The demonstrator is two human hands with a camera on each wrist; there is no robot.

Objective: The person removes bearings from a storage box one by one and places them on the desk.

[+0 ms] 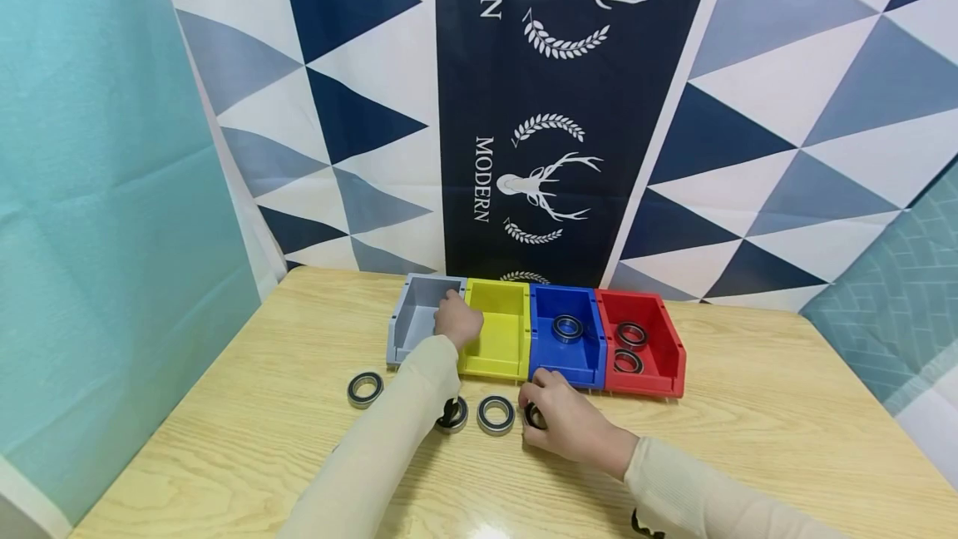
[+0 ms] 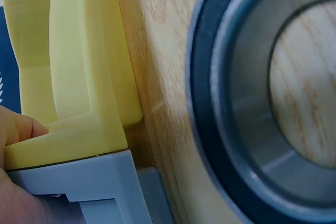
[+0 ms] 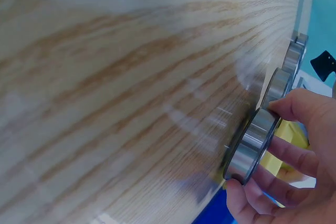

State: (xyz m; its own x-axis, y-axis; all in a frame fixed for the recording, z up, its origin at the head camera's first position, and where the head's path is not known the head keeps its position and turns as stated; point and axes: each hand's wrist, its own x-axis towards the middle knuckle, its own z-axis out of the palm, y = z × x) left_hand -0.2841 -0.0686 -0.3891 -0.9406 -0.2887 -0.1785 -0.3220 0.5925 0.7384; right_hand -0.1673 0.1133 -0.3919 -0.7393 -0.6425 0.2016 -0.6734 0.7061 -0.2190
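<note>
My right hand (image 1: 569,418) pinches a ball bearing (image 3: 252,145) by its rim, thumb on one side and fingertips on the other, at the table in front of the blue bin (image 1: 550,356). My left hand (image 1: 458,321) reaches over the side walls where the grey bin (image 1: 400,327) and the yellow bin (image 1: 497,366) meet. In the left wrist view a digit curls over the yellow rim; the other fingers are partly hidden. Another bearing (image 1: 496,415) lies beside the right hand, one (image 1: 452,416) lies partly behind the left sleeve, and one (image 1: 365,389) rests farther left.
The red bin (image 1: 669,356) closes the row at the right and holds two bearings (image 1: 631,335). One bearing (image 1: 567,328) lies in the blue bin. A patterned cloth (image 1: 374,106) hangs behind the wooden table (image 1: 763,406).
</note>
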